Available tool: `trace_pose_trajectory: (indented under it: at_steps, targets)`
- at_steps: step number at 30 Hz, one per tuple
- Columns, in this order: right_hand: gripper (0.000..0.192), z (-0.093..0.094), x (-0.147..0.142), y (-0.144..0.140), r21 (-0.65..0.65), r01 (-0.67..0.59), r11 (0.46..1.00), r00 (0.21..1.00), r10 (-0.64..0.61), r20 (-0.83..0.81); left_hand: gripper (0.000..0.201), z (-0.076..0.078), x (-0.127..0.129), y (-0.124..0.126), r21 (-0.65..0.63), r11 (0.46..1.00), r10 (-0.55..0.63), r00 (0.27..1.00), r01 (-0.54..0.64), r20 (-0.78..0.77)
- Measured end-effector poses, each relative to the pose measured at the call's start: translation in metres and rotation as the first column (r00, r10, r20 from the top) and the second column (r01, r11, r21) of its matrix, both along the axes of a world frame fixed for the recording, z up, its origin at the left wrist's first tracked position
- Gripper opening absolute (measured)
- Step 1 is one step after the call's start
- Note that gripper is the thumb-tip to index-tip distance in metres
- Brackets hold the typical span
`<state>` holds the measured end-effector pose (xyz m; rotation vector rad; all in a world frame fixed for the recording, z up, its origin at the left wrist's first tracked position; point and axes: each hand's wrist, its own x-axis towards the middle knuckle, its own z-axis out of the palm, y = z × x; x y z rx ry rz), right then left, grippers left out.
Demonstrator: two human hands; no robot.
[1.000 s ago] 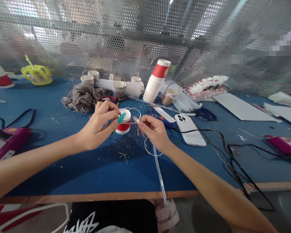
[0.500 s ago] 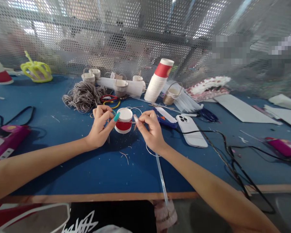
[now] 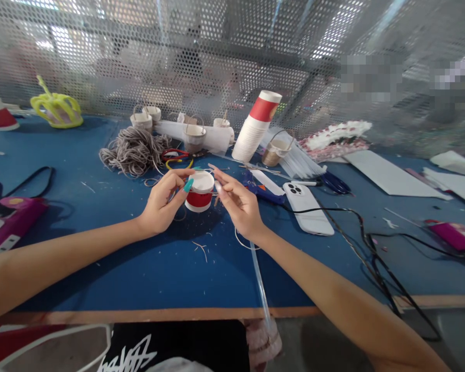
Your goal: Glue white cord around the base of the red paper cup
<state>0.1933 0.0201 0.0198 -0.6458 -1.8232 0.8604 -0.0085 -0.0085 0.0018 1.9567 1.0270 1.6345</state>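
Head view shows both hands meeting over a small cut-down red-and-white paper cup [image 3: 199,192] that stands on the blue worktop [image 3: 147,268], just in front of a tangle of grey cord [image 3: 134,150]. The left hand [image 3: 163,202] curls round the cup's near side, thumb and forefinger pinched at its rim, seemingly on a thin strand, though the strand itself is too fine to make out for certain. The right hand [image 3: 238,206] has its fingers half extended beside the cup's other side, fingertips close together as if nipping the same thin strand; whether it truly grips anything I cannot tell. To do this well, the cup should stay planted on the worktop while the left hand steadies the rim, so that the paper wall is not crushed. Pull from the right hand looks best kept gentle and level with the rim. A white phone [image 3: 308,206], black cables [image 3: 366,243] and a stack of paper cups [image 3: 253,129] lie near enough to snag a loose end.
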Motion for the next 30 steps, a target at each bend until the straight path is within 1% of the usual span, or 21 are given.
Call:
trace_pose_trajectory:
  at_steps: [4, 7, 10, 13, 18, 24, 30]
  targets:
    - [0.023, 0.0024, -0.0022, -0.0021, -0.088, -0.065, 0.994, 0.996, 0.06, -0.06, 0.022, 0.0038, 0.0022, -0.0021, 0.001, 1.0, 0.015, 1.0, -0.015, 0.021]
    - [0.025, 0.0056, -0.0029, -0.0033, -0.124, -0.069, 0.99, 0.995, 0.06, -0.078, 0.022, 0.0049, 0.003, -0.0032, -0.001, 0.999, 0.034, 0.999, -0.034, 0.026]
    - [0.027, 0.0067, -0.0031, -0.0031, -0.145, -0.07, 0.987, 0.994, 0.057, -0.092, 0.021, 0.0045, 0.0034, -0.0031, -0.01, 1.0, 0.018, 0.999, -0.018, 0.048]
    - [0.028, 0.0062, -0.0034, -0.0025, -0.147, -0.076, 0.986, 0.993, 0.061, -0.102, 0.021, 0.0043, 0.0035, -0.0025, -0.017, 1.0, 0.004, 0.997, -0.003, 0.072]
    - [0.028, 0.0055, -0.0036, -0.0027, -0.143, -0.049, 0.989, 0.995, 0.037, -0.091, 0.023, 0.0044, 0.0038, -0.0014, -0.021, 1.0, 0.009, 0.997, -0.007, 0.081]
    - [0.026, 0.0043, -0.0041, -0.0024, -0.096, -0.049, 0.994, 0.996, 0.041, -0.085, 0.025, 0.0024, 0.0027, -0.0014, -0.029, 1.0, 0.009, 0.997, -0.006, 0.083]
    - [0.029, 0.0055, -0.0033, -0.0033, -0.104, -0.019, 0.994, 0.999, 0.015, -0.037, 0.025, 0.0023, 0.0025, -0.0014, -0.049, 0.999, 0.027, 0.996, -0.023, 0.082]
